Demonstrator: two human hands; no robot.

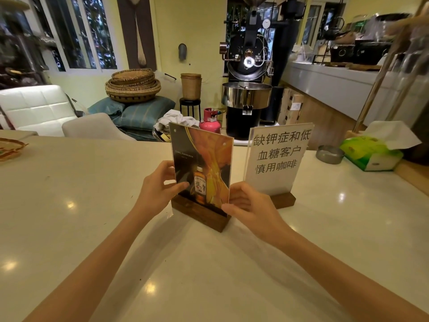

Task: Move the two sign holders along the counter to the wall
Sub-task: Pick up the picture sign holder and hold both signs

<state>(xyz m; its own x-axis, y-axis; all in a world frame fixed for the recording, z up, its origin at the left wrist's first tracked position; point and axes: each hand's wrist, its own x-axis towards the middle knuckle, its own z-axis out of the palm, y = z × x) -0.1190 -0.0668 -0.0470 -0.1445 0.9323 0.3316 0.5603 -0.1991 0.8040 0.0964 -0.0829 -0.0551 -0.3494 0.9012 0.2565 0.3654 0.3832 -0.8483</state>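
Both hands [160,184] [248,205] clasp whisky sign holder [202,163]; text sign holder [276,159] just right

Green tissue box [371,154] sits at the right end of the counter [92,194], little metal ashtray [329,154] just beside it. Big black coffee roaster [247,73] and a pink gas cylinder [210,120] behind.

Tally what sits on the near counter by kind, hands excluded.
Sign holders: 2, the whisky sign holder gripped by the left hand and right hand, and the text sign holder
Metal dish: 1
Tissue box: 1
Woven tray: 1
Total: 5
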